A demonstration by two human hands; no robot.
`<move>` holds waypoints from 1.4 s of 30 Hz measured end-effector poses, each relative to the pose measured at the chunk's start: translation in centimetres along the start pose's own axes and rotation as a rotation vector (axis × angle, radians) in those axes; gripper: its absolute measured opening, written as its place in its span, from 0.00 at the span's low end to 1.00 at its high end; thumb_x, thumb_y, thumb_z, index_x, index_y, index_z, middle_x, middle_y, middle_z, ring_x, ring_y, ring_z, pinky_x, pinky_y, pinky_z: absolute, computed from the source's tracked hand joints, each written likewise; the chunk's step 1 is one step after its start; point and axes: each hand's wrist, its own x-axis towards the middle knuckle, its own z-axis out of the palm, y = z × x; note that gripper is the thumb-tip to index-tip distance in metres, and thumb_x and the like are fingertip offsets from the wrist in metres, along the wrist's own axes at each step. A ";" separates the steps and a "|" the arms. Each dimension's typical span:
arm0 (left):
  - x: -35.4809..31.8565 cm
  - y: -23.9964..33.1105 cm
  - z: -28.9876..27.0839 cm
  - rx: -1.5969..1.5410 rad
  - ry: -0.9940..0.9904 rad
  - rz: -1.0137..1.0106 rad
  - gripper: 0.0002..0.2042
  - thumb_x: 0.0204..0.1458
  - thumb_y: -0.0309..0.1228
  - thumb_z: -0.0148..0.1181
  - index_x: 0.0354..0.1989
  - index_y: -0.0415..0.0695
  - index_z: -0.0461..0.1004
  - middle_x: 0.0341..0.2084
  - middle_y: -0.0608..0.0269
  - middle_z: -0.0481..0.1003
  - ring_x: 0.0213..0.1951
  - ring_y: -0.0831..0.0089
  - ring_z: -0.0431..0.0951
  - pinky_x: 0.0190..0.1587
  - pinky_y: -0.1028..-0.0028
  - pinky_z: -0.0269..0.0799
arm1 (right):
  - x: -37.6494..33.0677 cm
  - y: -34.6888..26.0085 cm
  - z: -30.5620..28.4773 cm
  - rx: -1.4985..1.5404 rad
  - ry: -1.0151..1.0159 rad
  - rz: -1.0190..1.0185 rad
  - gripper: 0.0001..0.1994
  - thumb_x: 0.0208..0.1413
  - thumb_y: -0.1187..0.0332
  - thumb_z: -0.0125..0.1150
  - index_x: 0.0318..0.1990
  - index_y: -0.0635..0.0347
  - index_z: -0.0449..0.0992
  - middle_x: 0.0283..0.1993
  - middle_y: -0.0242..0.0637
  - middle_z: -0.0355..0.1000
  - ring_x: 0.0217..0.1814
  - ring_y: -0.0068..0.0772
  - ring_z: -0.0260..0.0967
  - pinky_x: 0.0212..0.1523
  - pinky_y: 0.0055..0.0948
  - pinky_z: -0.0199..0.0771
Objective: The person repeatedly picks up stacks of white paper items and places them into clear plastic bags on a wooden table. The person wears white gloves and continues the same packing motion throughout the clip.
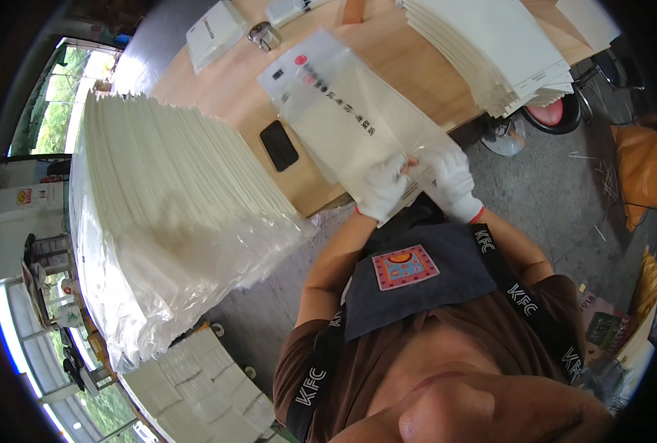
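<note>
A long clear plastic bag (343, 111) with dark print and a red round mark lies on the table, with a cream-coloured sheet or stack inside it. Its near end hangs toward me at the table's edge. My left hand (384, 186), in a white glove with bare fingertips, is closed on the left side of that end. Gloved too, my right hand (454, 181) grips the right side, its fingers curled over the plastic. Exactly what lies between my fingers is partly hidden. A black phone (279, 146) rests left of the bag.
A tall plastic-wrapped stack of cream sheets (166, 177) stands at the left. White sheets (498, 44) are piled at the table's far right. Beyond the bag are a metal tape roll or cup (264, 36) and a filled packet (214, 35). A stool (550, 114) stands right.
</note>
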 end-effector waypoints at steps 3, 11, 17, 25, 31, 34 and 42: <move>-1.9 -1.9 1.5 0.263 0.189 0.295 0.11 0.41 0.27 0.57 0.36 0.51 0.75 0.36 0.56 0.74 0.41 0.59 0.73 0.41 0.63 0.67 | 2.2 3.0 0.4 -0.181 -0.237 0.288 0.21 0.46 0.68 0.55 0.51 0.60 0.66 0.42 0.43 0.72 0.45 0.42 0.71 0.46 0.41 0.69; -11.2 -11.5 1.3 0.242 0.719 0.086 0.06 0.40 0.21 0.60 0.27 0.43 0.70 0.28 0.61 0.72 0.29 0.65 0.74 0.32 0.69 0.70 | -1.1 0.9 -2.9 -0.311 -0.680 0.158 0.10 0.54 0.63 0.46 0.37 0.59 0.68 0.23 0.42 0.74 0.24 0.45 0.74 0.20 0.42 0.72; -18.4 -10.0 4.1 -0.692 0.254 -0.049 0.04 0.49 0.26 0.58 0.28 0.44 0.69 0.25 0.72 0.70 0.28 0.83 0.68 0.30 0.78 0.65 | -3.0 -2.0 -8.4 -0.154 -1.180 0.250 0.17 0.53 0.53 0.47 0.34 0.59 0.71 0.24 0.44 0.74 0.26 0.46 0.75 0.24 0.42 0.73; -12.6 -9.8 1.4 0.018 0.685 -0.059 0.04 0.45 0.22 0.56 0.23 0.43 0.67 0.17 0.60 0.66 0.22 0.75 0.69 0.25 0.74 0.64 | -0.9 1.2 -6.2 -0.281 -0.676 -0.230 0.06 0.46 0.66 0.52 0.24 0.58 0.71 0.17 0.40 0.68 0.19 0.39 0.71 0.13 0.39 0.64; -14.5 -17.5 4.6 -0.671 0.661 -0.180 0.09 0.51 0.32 0.58 0.24 0.43 0.68 0.17 0.69 0.65 0.24 0.78 0.67 0.28 0.75 0.65 | -5.3 4.5 -4.8 -0.102 -1.049 0.136 0.14 0.55 0.61 0.42 0.30 0.58 0.73 0.29 0.48 0.74 0.31 0.54 0.72 0.34 0.51 0.71; -10.8 -18.7 3.9 -0.574 0.466 -0.508 0.13 0.54 0.37 0.55 0.25 0.41 0.68 0.18 0.70 0.66 0.25 0.79 0.67 0.29 0.74 0.65 | -4.1 7.6 -0.2 0.224 -0.561 0.519 0.17 0.59 0.55 0.43 0.38 0.57 0.73 0.37 0.49 0.73 0.42 0.54 0.69 0.42 0.44 0.68; -9.9 4.8 -9.3 0.083 0.468 0.071 0.11 0.54 0.37 0.54 0.29 0.42 0.72 0.20 0.55 0.69 0.25 0.59 0.72 0.29 0.67 0.66 | -1.9 -0.4 5.3 1.616 -0.483 0.977 0.21 0.62 0.58 0.45 0.56 0.63 0.66 0.55 0.37 0.66 0.54 0.27 0.63 0.54 0.29 0.63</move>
